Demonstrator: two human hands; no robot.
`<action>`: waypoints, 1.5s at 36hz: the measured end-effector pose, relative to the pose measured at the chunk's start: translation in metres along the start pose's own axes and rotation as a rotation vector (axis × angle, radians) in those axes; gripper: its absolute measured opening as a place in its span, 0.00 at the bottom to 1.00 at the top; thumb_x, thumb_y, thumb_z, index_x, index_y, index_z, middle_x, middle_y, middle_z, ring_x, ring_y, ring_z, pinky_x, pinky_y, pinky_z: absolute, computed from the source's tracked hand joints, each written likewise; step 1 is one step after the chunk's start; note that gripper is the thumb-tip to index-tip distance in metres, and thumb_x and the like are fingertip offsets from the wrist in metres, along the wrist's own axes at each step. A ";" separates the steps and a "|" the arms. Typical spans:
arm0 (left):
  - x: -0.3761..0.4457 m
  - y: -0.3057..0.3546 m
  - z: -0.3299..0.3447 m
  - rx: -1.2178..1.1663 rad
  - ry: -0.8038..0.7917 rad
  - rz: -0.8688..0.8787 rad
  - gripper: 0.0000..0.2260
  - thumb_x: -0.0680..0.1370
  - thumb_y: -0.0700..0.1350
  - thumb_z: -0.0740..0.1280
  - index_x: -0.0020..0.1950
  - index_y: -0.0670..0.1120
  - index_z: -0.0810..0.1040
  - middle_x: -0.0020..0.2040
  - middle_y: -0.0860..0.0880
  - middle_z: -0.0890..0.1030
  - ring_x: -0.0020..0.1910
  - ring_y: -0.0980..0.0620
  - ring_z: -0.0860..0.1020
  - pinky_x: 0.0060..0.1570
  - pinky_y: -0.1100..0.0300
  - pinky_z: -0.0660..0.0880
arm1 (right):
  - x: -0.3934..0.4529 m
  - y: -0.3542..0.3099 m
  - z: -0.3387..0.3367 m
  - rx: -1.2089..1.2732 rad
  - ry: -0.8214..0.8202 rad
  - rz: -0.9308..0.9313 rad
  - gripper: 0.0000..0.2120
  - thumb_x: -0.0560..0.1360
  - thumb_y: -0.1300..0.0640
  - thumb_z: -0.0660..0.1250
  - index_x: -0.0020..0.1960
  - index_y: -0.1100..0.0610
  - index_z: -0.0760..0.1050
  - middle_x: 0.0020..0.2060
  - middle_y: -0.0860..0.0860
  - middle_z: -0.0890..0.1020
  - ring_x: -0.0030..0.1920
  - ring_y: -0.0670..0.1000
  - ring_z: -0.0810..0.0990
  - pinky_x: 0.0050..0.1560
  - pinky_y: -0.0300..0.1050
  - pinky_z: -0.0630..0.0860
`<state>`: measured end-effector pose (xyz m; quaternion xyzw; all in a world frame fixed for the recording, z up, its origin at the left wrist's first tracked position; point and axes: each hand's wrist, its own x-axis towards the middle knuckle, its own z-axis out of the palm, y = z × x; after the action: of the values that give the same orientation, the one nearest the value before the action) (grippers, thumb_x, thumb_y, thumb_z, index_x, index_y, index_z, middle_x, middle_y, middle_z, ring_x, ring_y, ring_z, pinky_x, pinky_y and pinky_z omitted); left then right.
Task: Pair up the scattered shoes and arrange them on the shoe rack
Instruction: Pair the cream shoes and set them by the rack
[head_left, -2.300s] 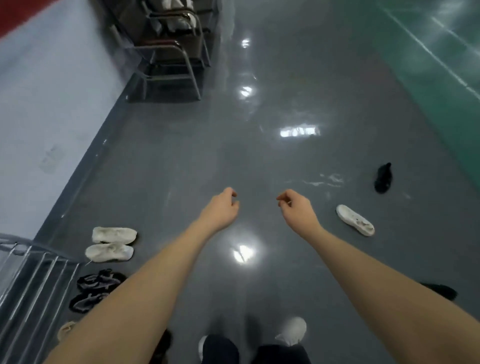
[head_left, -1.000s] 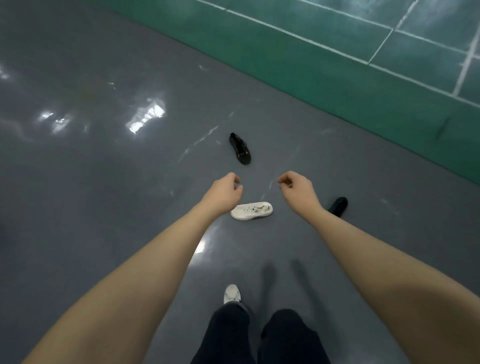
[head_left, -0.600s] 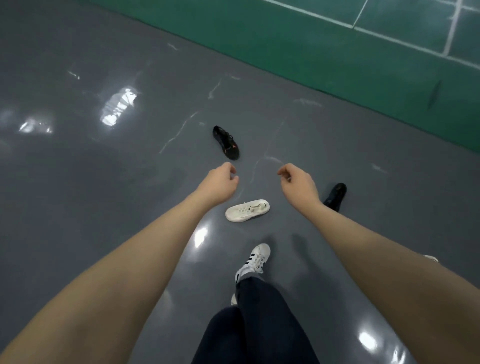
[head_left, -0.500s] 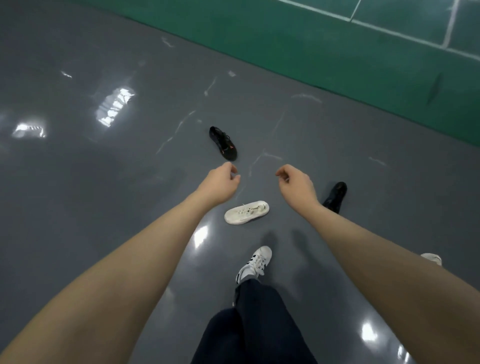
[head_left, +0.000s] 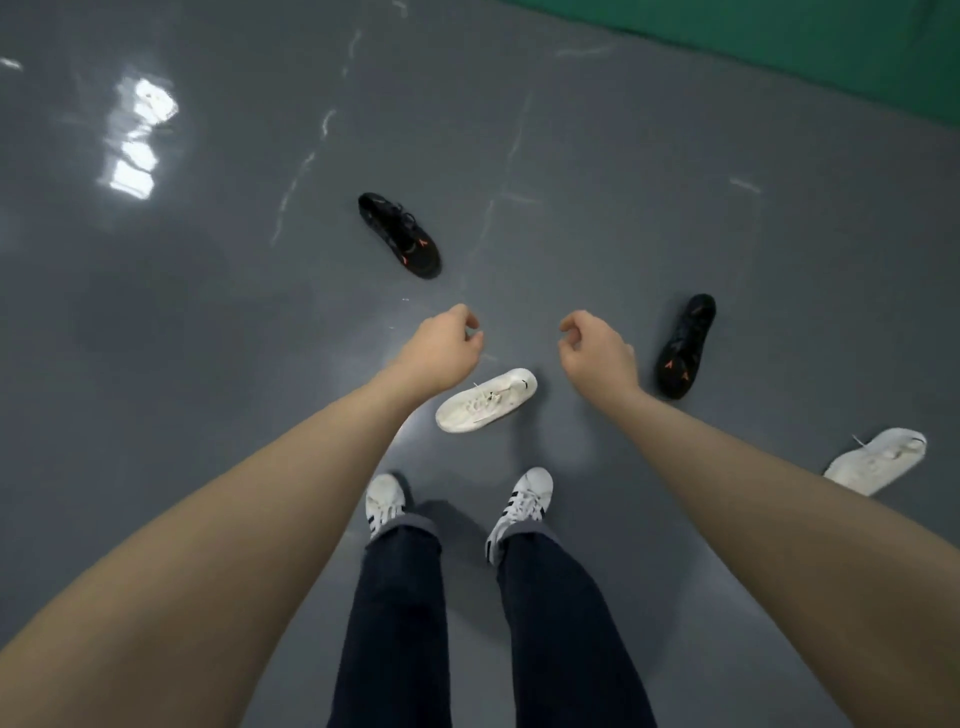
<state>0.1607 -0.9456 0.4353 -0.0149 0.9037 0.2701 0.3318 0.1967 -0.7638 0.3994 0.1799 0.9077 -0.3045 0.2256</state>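
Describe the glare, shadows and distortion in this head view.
Head view: bright ceiling-light glare on the glossy grey floor at upper left; a soft shadow beneath the legs; wide-angle stretch swells the forearms near the bottom corners; shoes read fairly sharp, slightly soft overall.

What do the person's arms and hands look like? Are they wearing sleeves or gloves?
Both forearms are bare, with no sleeves in view. The left hand and right hand wear no gloves, and no rings, watch or bracelets show. The only clothing visible is dark trousers and white striped sneakers.

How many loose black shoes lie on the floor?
2. One black shoe lies ahead beyond the hands; the other black shoe lies just right of the right hand. Others may be out of view.
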 end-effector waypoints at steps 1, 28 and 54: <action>0.011 -0.005 0.005 0.010 -0.009 0.011 0.14 0.81 0.46 0.57 0.63 0.42 0.72 0.58 0.44 0.78 0.56 0.46 0.75 0.52 0.58 0.71 | 0.009 0.003 0.008 -0.002 0.000 0.019 0.12 0.77 0.60 0.57 0.59 0.56 0.72 0.54 0.51 0.78 0.56 0.54 0.75 0.58 0.49 0.65; 0.266 -0.234 0.291 0.357 -0.316 0.197 0.16 0.80 0.46 0.58 0.67 0.43 0.67 0.65 0.44 0.70 0.61 0.44 0.70 0.57 0.52 0.70 | 0.153 0.192 0.387 0.240 0.065 0.656 0.21 0.78 0.44 0.59 0.64 0.58 0.66 0.54 0.52 0.79 0.57 0.54 0.76 0.59 0.53 0.63; 0.215 -0.173 0.302 0.454 -0.187 0.254 0.23 0.79 0.55 0.60 0.68 0.43 0.62 0.61 0.43 0.72 0.57 0.42 0.73 0.53 0.51 0.69 | 0.126 0.194 0.326 0.421 0.311 0.563 0.15 0.75 0.62 0.57 0.58 0.49 0.71 0.40 0.46 0.78 0.41 0.53 0.73 0.50 0.49 0.68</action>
<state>0.2076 -0.9103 0.0300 0.1982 0.9013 0.1004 0.3719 0.2789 -0.8013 0.0101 0.5087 0.7638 -0.3793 0.1182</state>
